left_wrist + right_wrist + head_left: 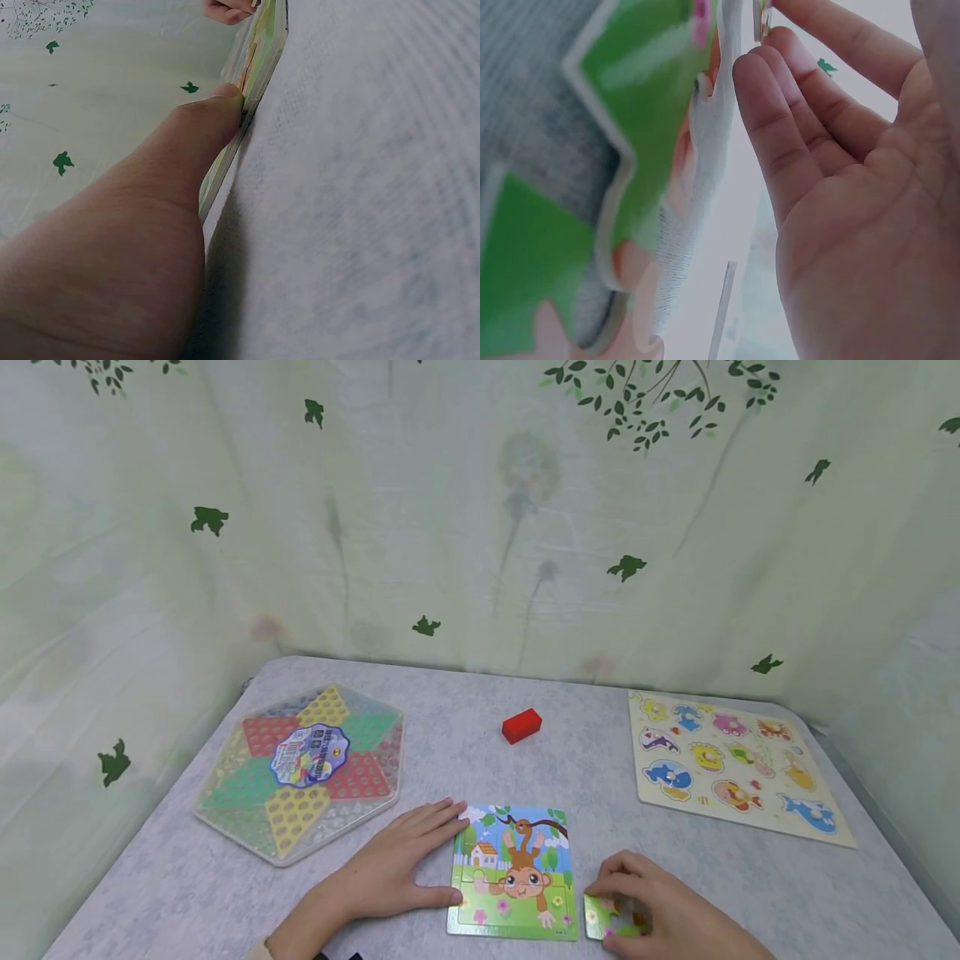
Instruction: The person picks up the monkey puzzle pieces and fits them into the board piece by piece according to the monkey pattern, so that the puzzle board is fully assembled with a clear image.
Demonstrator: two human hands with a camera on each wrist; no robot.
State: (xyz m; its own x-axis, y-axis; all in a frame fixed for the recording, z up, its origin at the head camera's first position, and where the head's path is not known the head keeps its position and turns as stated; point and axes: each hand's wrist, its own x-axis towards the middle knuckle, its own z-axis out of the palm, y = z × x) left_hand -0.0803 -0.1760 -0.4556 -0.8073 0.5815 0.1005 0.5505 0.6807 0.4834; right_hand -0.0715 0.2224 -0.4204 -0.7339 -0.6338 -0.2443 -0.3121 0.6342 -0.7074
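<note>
A square monkey jigsaw puzzle (513, 872) lies flat near the front of the table. Along its left side rests my left hand (397, 868), fingers extended, the thumb touching the puzzle's edge; in the left wrist view that thumb (214, 112) presses against the board's side. Just right of the puzzle, my right hand (660, 902) holds a small green puzzle piece (600, 917) between curled fingers and thumb, partly hidden by them. Close to the right wrist camera, loose green puzzle pieces (641, 112) lie on the cloth beside the palm (870, 225).
A hexagonal Chinese checkers set (300, 777) in clear packaging lies at the left. A red block (521, 726) sits toward the back middle. At the right is a sea-animal peg puzzle board (720, 764). A leaf-patterned curtain (465, 527) hangs behind the table.
</note>
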